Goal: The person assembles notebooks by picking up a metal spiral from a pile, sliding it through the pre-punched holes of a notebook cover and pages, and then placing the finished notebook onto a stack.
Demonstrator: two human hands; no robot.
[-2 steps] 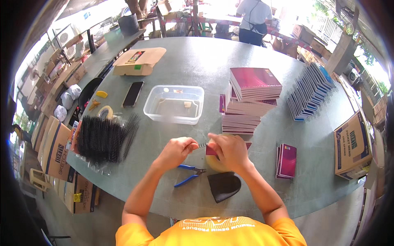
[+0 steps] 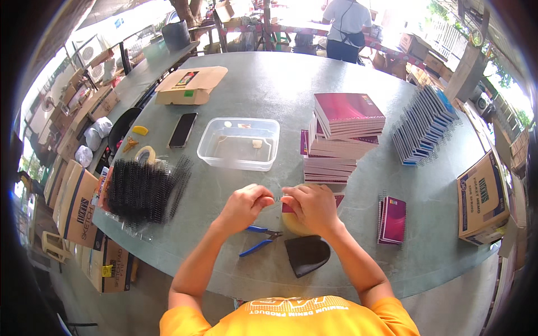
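Both my hands meet over the near middle of the table, a small gap between them. A short dark spiral wire [image 2: 277, 198] spans that gap. My left hand [image 2: 245, 204] pinches its left end. My right hand [image 2: 312, 206] is closed at the other end, over a maroon notebook [image 2: 287, 208] that it mostly hides. Beneath that notebook is a roll of tan tape [image 2: 296, 225]. Blue-handled pliers [image 2: 262, 241] lie just nearer to me, jaws toward a black, rounded flat piece [image 2: 307, 256].
Maroon notebooks [image 2: 348, 115] stand stacked beyond my right hand; blue spiral notebooks [image 2: 424, 127] are farther right. Small maroon notebooks [image 2: 392, 220] and a carton [image 2: 482, 200] sit right. Left are black wire coils [image 2: 140, 190], a phone [image 2: 182, 130] and a clear plastic tub [image 2: 238, 144].
My right hand's index finger, raised and stretched out before, has folded down toward the thumb. My left hand has shifted very slightly to the right.
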